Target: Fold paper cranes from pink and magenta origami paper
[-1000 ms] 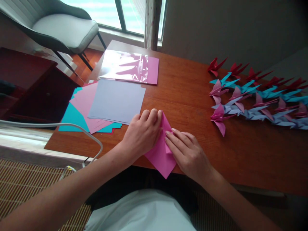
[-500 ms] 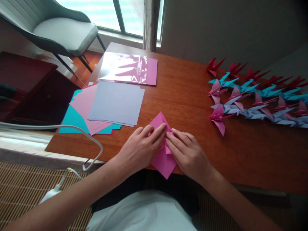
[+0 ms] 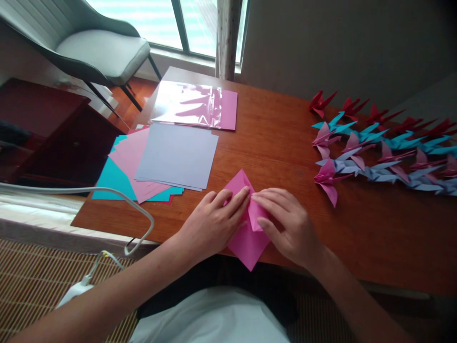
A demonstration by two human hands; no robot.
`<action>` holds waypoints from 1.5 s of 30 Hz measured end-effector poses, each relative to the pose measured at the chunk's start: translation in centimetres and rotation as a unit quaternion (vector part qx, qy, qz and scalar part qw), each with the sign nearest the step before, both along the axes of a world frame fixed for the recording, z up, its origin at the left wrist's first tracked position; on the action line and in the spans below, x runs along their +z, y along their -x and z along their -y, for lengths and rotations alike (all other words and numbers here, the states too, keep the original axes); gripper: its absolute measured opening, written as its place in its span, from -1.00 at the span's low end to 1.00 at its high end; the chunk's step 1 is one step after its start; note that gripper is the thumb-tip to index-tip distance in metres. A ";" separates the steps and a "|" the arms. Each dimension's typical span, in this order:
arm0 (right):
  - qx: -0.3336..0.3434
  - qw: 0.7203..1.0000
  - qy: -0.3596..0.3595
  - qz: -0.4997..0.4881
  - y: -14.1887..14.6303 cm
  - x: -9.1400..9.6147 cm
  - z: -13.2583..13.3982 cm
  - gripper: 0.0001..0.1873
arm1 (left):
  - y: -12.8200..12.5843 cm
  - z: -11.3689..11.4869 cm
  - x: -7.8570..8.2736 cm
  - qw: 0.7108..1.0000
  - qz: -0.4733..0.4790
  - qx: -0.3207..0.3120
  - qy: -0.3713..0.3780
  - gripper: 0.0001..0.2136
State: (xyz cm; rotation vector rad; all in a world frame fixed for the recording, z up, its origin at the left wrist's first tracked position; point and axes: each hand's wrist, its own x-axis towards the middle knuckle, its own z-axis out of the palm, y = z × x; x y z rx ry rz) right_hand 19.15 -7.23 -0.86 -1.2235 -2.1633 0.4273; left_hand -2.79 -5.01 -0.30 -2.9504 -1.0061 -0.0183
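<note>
A partly folded sheet of bright pink origami paper [image 3: 250,252] lies at the table's front edge. It is diamond-shaped, with one corner toward me and a raised narrow flap on its right half. My left hand [image 3: 221,216] holds it down from the left, index finger pressed along the middle crease and the other fingers curled. From the right, my right hand [image 3: 287,224] has its fingertips on the upper part of the flap and its thumb at the flap's lower edge. Part of the paper is hidden under my left fingers.
Grey-blue sheets [image 3: 178,157], light pink sheets [image 3: 126,157] and turquoise sheets [image 3: 110,178] are fanned out at left. Behind them lies a clear plastic packet [image 3: 193,105] of pink paper. Folded cranes [image 3: 326,183] stand in rows at right. A white cable [image 3: 148,221] crosses the left edge.
My right hand has lifted slightly and drawn its thumb out to the flap's lower edge, showing more of the flap. My left hand keeps its hold. The whole view has shifted a little.
</note>
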 end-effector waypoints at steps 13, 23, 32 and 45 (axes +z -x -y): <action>-0.119 0.991 0.043 0.049 2.6 -1.9 -8.4 -0.98 | -0.1 0.1 -0.3 1.000 0.012 0.015 -0.004 -0.57; -0.126 0.990 0.048 0.048 2.6 -1.7 -9.6 -0.87 | 0.0 -0.1 -0.1 1.000 0.006 0.009 0.003 -0.56; -0.048 0.994 0.100 0.023 -0.5 -0.4 -5.4 -0.92 | 0.1 -0.1 -0.3 1.000 0.013 0.003 0.003 -0.54; -0.058 0.991 0.112 0.046 -0.4 -0.5 -5.9 -0.90 | 0.0 0.2 -0.3 1.000 0.018 0.011 0.003 -0.54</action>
